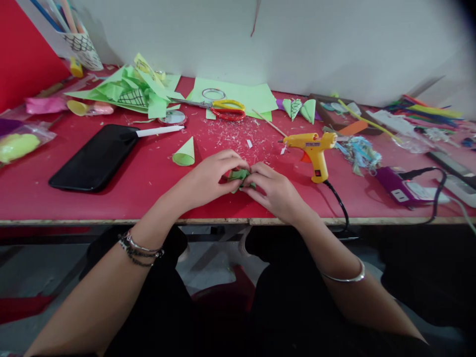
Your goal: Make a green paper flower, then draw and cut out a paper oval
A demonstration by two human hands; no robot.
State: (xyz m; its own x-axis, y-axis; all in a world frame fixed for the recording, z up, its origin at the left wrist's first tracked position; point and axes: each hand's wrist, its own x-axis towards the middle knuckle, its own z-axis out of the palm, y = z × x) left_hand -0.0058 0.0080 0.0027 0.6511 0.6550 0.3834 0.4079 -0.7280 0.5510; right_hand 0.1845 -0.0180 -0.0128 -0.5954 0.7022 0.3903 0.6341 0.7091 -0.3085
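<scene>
Near the front edge of the red table, a small crumpled green paper piece (240,174) sits between my two hands, partly covered by the fingers. My left hand (208,179) pinches it from the left. From the right, my right hand (277,191) grips it with thumb and fingertips. A light green paper cone (185,152) lies just beyond my left hand. To the right of my right hand rests a yellow glue gun (314,151) with a black cord.
A black phone (97,161) with a white pen (159,131) lies left. Scissors (227,109), green sheets (245,91) and crumpled green paper (130,87) are at the back. Paper cones (308,110) stand back right. A purple power adapter (396,186) is at right; white scraps (238,136) litter the middle.
</scene>
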